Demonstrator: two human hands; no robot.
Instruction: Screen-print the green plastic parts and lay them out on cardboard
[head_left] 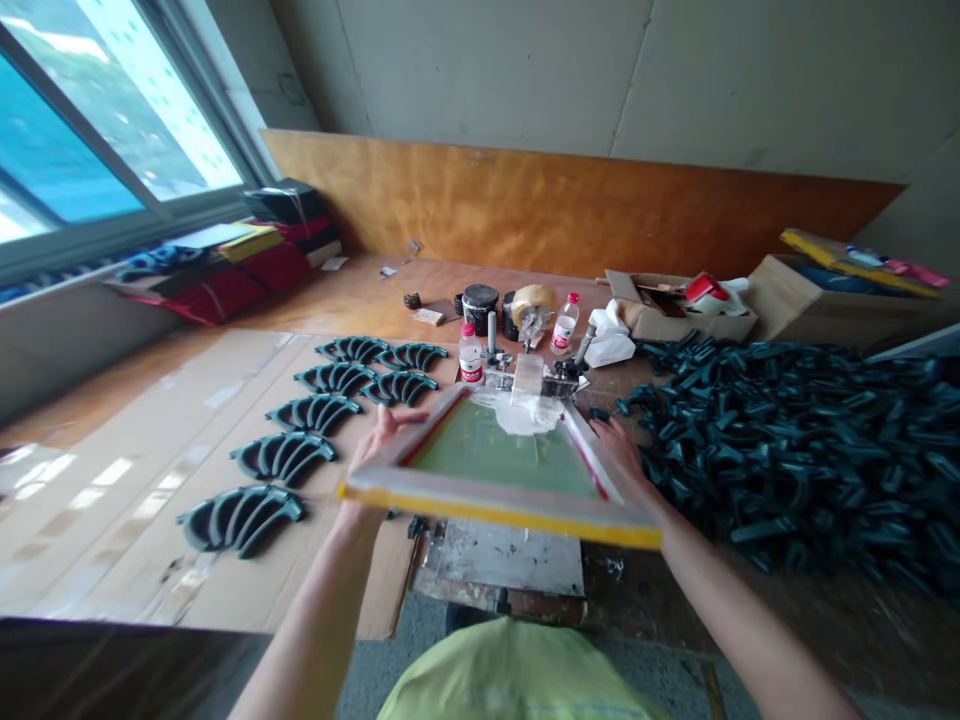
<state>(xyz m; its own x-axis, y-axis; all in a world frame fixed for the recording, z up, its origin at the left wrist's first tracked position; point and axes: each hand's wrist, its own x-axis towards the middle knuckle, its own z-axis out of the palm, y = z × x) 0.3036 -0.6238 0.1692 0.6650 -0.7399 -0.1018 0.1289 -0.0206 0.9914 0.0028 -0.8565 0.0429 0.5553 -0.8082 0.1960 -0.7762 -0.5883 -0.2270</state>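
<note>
Metal plate: lying flat at lower centre, showing beneath the near edge of the screen frame.
Screen frame: sitting at centre between the two hands, tilting, its yellow-edged near side standing clear of the plate and its far end reaching toward the clamp; the near side is running left to right, but foreshortening is hiding which axis is longer.
Left hand: resting at the frame's left side, the frame lying to its right; fingers are partly hidden, so I cannot tell whether they are gripping.
Right hand: resting at the opposite side, the frame lying to its left; its grip, too, I cannot tell.
Nearer hand: neither is standing out; both are flanking the frame closely.
Curved green parts: lying in rows on cardboard, left of centre.
Green heap: spreading across the right.
Bottles: standing on the bench behind, wearing red-and-white labels, lettering too small for reading.
Black tub: standing near them, showing no readable writing.
</note>
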